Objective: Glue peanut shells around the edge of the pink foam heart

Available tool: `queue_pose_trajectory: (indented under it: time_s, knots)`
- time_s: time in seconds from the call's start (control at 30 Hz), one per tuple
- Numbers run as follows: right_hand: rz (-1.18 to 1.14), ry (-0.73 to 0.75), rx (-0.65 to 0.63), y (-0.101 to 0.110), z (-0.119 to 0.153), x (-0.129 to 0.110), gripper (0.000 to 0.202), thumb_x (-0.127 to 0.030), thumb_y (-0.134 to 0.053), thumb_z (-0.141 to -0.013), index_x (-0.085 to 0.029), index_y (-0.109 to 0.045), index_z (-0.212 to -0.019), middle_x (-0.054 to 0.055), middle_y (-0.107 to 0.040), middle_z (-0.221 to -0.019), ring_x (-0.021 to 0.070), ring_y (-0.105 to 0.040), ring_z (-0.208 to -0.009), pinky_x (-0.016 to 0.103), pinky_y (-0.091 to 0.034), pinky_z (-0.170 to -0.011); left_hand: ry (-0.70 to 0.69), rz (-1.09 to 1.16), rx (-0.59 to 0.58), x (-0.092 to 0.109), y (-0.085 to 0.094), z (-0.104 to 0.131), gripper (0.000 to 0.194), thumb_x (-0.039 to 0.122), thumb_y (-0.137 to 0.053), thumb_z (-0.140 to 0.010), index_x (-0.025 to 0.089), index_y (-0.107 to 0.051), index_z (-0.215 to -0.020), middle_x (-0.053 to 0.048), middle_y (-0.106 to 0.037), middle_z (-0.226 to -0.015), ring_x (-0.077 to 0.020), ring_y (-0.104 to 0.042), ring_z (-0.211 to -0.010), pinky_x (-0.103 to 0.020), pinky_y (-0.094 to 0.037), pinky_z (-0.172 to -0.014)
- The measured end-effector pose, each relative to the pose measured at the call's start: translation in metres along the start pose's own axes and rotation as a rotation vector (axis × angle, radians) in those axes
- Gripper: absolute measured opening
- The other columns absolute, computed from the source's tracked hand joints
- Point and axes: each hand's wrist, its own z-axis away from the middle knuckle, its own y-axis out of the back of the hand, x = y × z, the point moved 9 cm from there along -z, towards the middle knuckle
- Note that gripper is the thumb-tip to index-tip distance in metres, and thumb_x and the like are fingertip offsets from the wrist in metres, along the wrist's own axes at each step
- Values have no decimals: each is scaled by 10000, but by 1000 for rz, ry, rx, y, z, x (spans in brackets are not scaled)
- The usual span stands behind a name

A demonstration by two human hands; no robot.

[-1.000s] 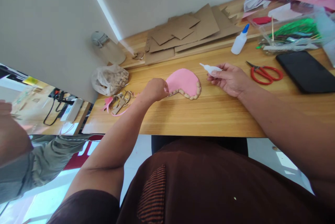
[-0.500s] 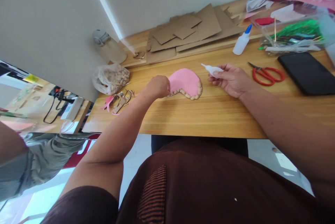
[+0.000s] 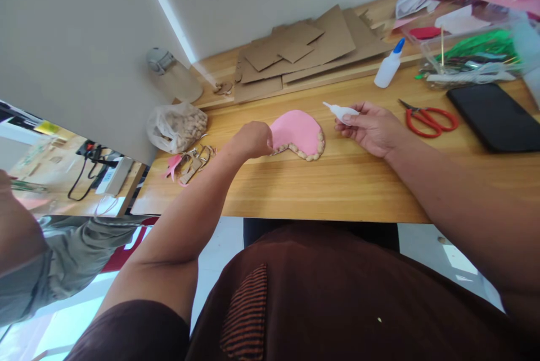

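A flat pink piece with rounded lobes (image 3: 296,129), perhaps a heart, lies on the wooden table. Small tan pebble-like lumps (image 3: 312,155) line its right and near edges. My left hand (image 3: 253,139) is at the piece's left end, fingers curled down onto the edge; the hand covers that end and hides its fingertips. Off to the right, my right hand (image 3: 371,127) grips a small white squeeze bottle (image 3: 342,113) between thumb and fingers. The bottle's thin nozzle points left, above the table and apart from the pink piece.
Red-handled scissors (image 3: 428,120), a black phone (image 3: 495,116) and a blue-capped bottle (image 3: 388,66) are at right. Cardboard sheets (image 3: 304,49) lie behind. Leftward are a plastic bag of lumps (image 3: 179,126), scraps (image 3: 192,165) and a lidded container (image 3: 175,74). Another person's arm (image 3: 19,231) shows far left.
Both my hands keep almost the same place and hold. The view has shifted very slightly, and the other person's arm at far left has moved up a little.
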Motion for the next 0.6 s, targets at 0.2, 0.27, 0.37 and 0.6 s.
queue_pose_trajectory:
  time_s: [0.2,0.27,0.37,0.6]
  knots:
    - [-10,8,-5,0,0,-1,244,-95,-800,-725,-199,-612,-842,31,-731,-800,152,-662,-738,259,-503,-646,-11,6,6,0,0,0,255,334,-689,-856,215,-810,-1047,-62,-781,-965,-211,-669,-877,-284,-432,-770]
    - [-15,10,1,0,1,-1,244,-89,-798,-721,-192,-613,-842,35,-728,-790,152,-664,-730,255,-499,-634,-10,8,4,0,0,0,260,336,-689,-857,214,-809,-1054,-62,-781,-966,-211,-669,-877,-285,-433,-769]
    - [-22,11,7,0,2,-1,236,-84,-789,-720,-187,-616,-843,35,-728,-788,148,-671,-729,249,-500,-631,-9,10,4,-1,-1,-1,265,342,-691,-856,215,-808,-1057,-62,-780,-965,-213,-671,-869,-289,-437,-767]
    - [0,19,-6,0,0,-1,259,-120,-817,-704,-207,-614,-839,7,-731,-788,140,-667,-736,248,-509,-632,-9,14,3,-2,-1,-1,259,343,-695,-851,224,-810,-1050,-57,-780,-969,-212,-673,-874,-287,-444,-781]
